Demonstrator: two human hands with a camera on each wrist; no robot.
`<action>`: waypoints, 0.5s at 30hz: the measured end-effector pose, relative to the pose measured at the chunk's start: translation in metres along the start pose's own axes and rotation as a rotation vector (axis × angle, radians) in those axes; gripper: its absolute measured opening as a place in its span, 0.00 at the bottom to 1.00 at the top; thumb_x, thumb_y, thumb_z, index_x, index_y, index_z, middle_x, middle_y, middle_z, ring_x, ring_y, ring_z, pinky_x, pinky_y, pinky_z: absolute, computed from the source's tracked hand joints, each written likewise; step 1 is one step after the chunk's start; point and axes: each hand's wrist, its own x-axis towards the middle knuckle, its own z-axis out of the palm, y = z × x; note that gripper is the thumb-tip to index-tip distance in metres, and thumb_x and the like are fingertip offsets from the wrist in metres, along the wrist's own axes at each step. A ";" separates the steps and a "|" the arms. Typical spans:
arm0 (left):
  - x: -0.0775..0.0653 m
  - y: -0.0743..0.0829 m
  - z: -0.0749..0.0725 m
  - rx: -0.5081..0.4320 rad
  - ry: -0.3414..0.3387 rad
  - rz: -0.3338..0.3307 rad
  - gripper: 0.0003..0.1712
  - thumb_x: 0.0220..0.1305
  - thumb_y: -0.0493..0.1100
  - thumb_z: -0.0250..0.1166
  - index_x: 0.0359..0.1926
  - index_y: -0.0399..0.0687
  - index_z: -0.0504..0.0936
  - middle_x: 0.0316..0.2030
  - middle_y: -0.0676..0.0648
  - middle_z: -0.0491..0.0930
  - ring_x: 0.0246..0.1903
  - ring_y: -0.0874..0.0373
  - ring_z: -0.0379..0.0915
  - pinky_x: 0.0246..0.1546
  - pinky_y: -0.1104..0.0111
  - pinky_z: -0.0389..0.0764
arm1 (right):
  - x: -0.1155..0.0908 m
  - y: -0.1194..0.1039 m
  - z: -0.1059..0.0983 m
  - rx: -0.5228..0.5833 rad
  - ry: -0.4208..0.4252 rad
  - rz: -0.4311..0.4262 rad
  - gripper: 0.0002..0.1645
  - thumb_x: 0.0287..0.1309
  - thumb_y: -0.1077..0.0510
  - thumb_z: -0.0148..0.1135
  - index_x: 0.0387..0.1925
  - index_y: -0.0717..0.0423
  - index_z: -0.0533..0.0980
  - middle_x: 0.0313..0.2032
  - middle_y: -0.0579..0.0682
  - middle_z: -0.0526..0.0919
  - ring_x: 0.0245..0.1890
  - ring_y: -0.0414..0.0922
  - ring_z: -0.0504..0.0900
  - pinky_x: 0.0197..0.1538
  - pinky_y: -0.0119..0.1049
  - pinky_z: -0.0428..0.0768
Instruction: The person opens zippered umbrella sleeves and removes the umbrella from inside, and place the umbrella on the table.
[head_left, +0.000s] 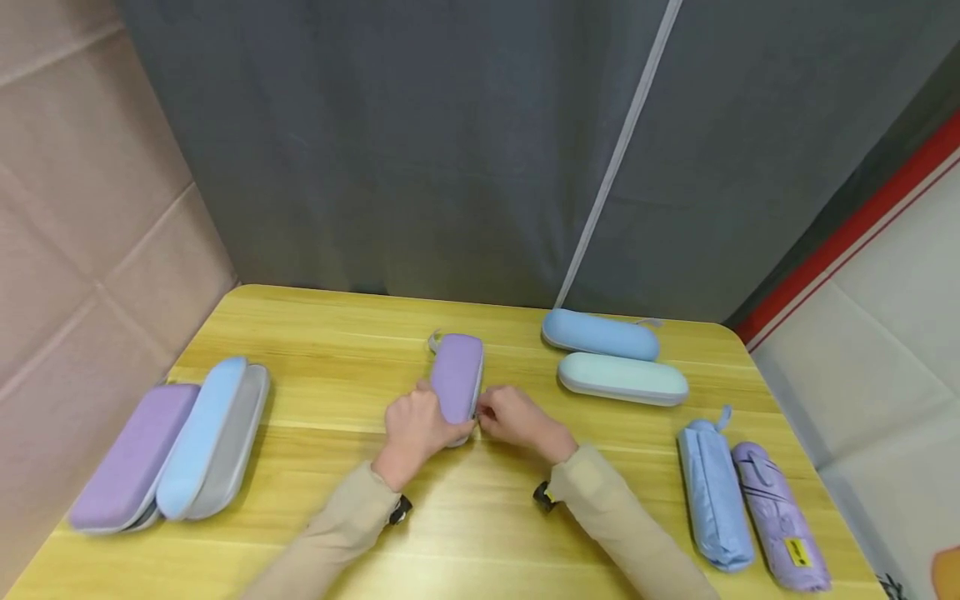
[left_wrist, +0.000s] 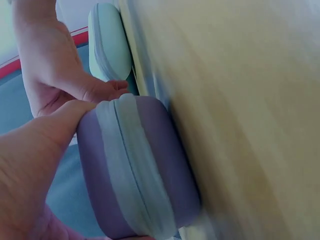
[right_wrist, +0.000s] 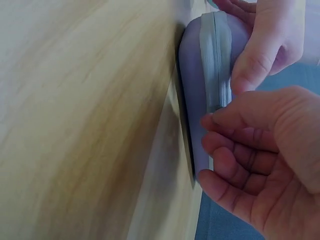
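Observation:
A small purple zippered case (head_left: 457, 375) lies on the wooden table, its wrist loop (head_left: 433, 341) at the far left corner. The left hand (head_left: 420, 421) grips the near end of this case, thumb across the end and fingers along the left side. At the case's right side, the right hand (head_left: 517, 417) pinches the zipper pull between thumb and curled fingers; the pull itself is mostly hidden by the fingertips. In the right wrist view the grey zipper band (right_wrist: 216, 60) runs up to the thumb. Seen from the left wrist, the zipper band (left_wrist: 132, 165) is closed along the near end.
At left a purple case (head_left: 142, 450) leans beside a blue and grey case (head_left: 217, 442). A blue case (head_left: 600, 333) and a mint case (head_left: 622, 378) lie back right. Folded umbrellas, blue (head_left: 716, 496) and purple (head_left: 780, 517), lie front right. A dark curtain (head_left: 412, 167) hangs behind.

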 end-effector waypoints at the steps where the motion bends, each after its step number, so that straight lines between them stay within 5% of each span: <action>1: -0.001 0.002 0.001 0.014 0.012 0.001 0.44 0.32 0.72 0.69 0.28 0.34 0.71 0.11 0.46 0.67 0.07 0.56 0.64 0.03 0.70 0.60 | -0.001 0.000 0.000 -0.004 0.002 0.003 0.09 0.52 0.67 0.60 0.20 0.54 0.74 0.20 0.43 0.72 0.21 0.36 0.67 0.25 0.26 0.69; 5: -0.005 0.008 0.003 0.076 0.002 -0.006 0.49 0.39 0.75 0.65 0.34 0.29 0.71 0.10 0.45 0.67 0.07 0.55 0.66 0.04 0.69 0.62 | -0.002 0.000 0.001 -0.045 0.015 0.013 0.07 0.52 0.67 0.60 0.21 0.56 0.76 0.22 0.45 0.73 0.23 0.38 0.69 0.27 0.28 0.71; 10: 0.006 -0.006 -0.007 0.015 -0.118 0.019 0.25 0.61 0.54 0.59 0.24 0.35 0.74 0.11 0.45 0.68 0.10 0.54 0.67 0.07 0.65 0.66 | -0.003 0.001 0.004 -0.088 0.027 0.039 0.06 0.54 0.67 0.60 0.24 0.57 0.77 0.24 0.47 0.76 0.25 0.39 0.72 0.31 0.30 0.74; 13: 0.033 -0.026 -0.013 -0.018 -0.124 0.172 0.08 0.59 0.38 0.58 0.29 0.34 0.77 0.18 0.43 0.74 0.15 0.51 0.72 0.12 0.62 0.73 | -0.002 0.001 0.004 -0.098 0.029 0.046 0.05 0.55 0.67 0.59 0.27 0.58 0.78 0.27 0.47 0.78 0.28 0.41 0.75 0.34 0.32 0.77; 15: 0.054 -0.038 -0.012 -0.014 -0.149 0.319 0.12 0.56 0.32 0.59 0.43 0.34 0.77 0.28 0.41 0.78 0.26 0.48 0.77 0.24 0.60 0.79 | -0.002 0.001 0.003 -0.103 0.031 0.046 0.04 0.55 0.67 0.59 0.28 0.58 0.79 0.28 0.48 0.80 0.30 0.42 0.76 0.36 0.34 0.78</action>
